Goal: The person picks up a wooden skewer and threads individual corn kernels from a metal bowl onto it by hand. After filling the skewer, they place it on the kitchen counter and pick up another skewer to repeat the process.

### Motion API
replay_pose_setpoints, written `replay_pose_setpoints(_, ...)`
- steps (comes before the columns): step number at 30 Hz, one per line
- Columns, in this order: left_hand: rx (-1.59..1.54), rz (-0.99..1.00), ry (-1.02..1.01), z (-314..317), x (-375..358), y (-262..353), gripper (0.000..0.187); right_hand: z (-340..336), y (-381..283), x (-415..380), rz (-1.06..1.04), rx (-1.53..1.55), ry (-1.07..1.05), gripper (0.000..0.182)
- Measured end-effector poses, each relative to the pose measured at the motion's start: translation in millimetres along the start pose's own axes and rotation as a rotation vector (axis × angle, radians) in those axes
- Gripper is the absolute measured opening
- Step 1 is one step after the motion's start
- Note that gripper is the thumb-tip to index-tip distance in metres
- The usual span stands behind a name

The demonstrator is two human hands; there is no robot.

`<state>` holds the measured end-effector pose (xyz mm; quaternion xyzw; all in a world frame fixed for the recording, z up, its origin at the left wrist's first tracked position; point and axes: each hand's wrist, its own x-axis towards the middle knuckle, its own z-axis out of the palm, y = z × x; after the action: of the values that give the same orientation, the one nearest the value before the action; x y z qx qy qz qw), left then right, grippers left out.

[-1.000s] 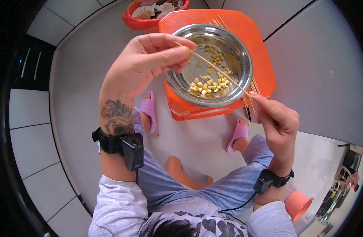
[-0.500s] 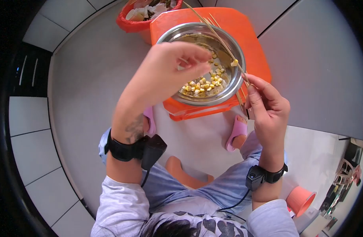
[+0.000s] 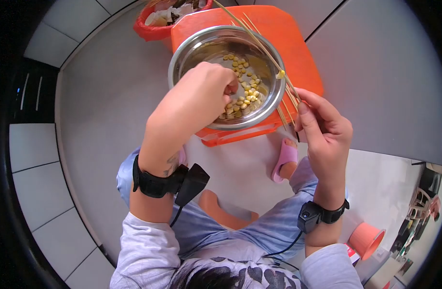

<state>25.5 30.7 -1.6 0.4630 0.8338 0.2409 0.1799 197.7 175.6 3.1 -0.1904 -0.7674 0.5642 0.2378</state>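
Note:
A steel bowl (image 3: 192, 50) holds yellow corn kernels (image 3: 252, 92) scattered over its bottom. My left hand (image 3: 212, 85) reaches down into it with curled fingers; whatever lies between the fingertips is hidden. Between thumb and fingers, my right hand (image 3: 324, 118) grips a thin wooden skewer (image 3: 260, 45) just right of the bowl. The skewer slants up and left across the bowl's rim. One pale yellow corn kernel (image 3: 280, 74) is on it, a short way above my right fingertips.
The bowl stands on an orange plastic stool (image 3: 303, 62). More skewers (image 3: 281, 117) lie beneath and beside the bowl. A red-lined bin (image 3: 149, 31) with scraps stands at the back left. A grey panel (image 3: 375, 82) rises to the right, and a pink bucket (image 3: 365, 241) is behind it.
My left hand has dropped from above the bowl to among the kernels, and its fingers have curled in. My right hand and the skewer have stayed almost in place.

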Motion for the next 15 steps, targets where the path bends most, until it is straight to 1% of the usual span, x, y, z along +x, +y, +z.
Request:
replay_pose_setpoints(1, 0.000, 0.003, -0.002, 0, 0, -3, 0.018, 0, -1, 0, 0.001, -0.001, 0.012, 0.019)
replay_pose_setpoints(3, -0.029, 0.013, 0.076, 0, -2, -11, 0.019, 1, -2, 0, 0.003, -0.002, 0.026, 0.019)
replay_pose_setpoints(4, -0.029, 0.013, 0.075, 1, -2, -11, 0.019, 0, -2, 0, 0.010, 0.003, 0.028, 0.018)
replay_pose_setpoints(7, 0.028, 0.012, 0.111, 1, -2, -9, 0.019, 1, -2, 0, 0.014, 0.010, 0.029, 0.018)
replay_pose_setpoints(9, 0.067, -0.049, 0.108, -1, -1, -1, 0.018, 2, 0, 1, 0.013, 0.010, 0.028, 0.018)
replay_pose_setpoints(10, 0.066, -0.050, 0.109, -1, -2, -3, 0.018, 3, 1, 1, 0.005, 0.010, 0.036, 0.018)
replay_pose_setpoints(13, 0.135, -0.037, 0.111, 4, -1, -8, 0.019, 3, 0, 1, 0.015, 0.013, 0.031, 0.018)
replay_pose_setpoints(15, 0.225, 0.031, 0.154, 4, 0, -9, 0.018, 1, 2, 1, 0.031, 0.017, 0.019, 0.018)
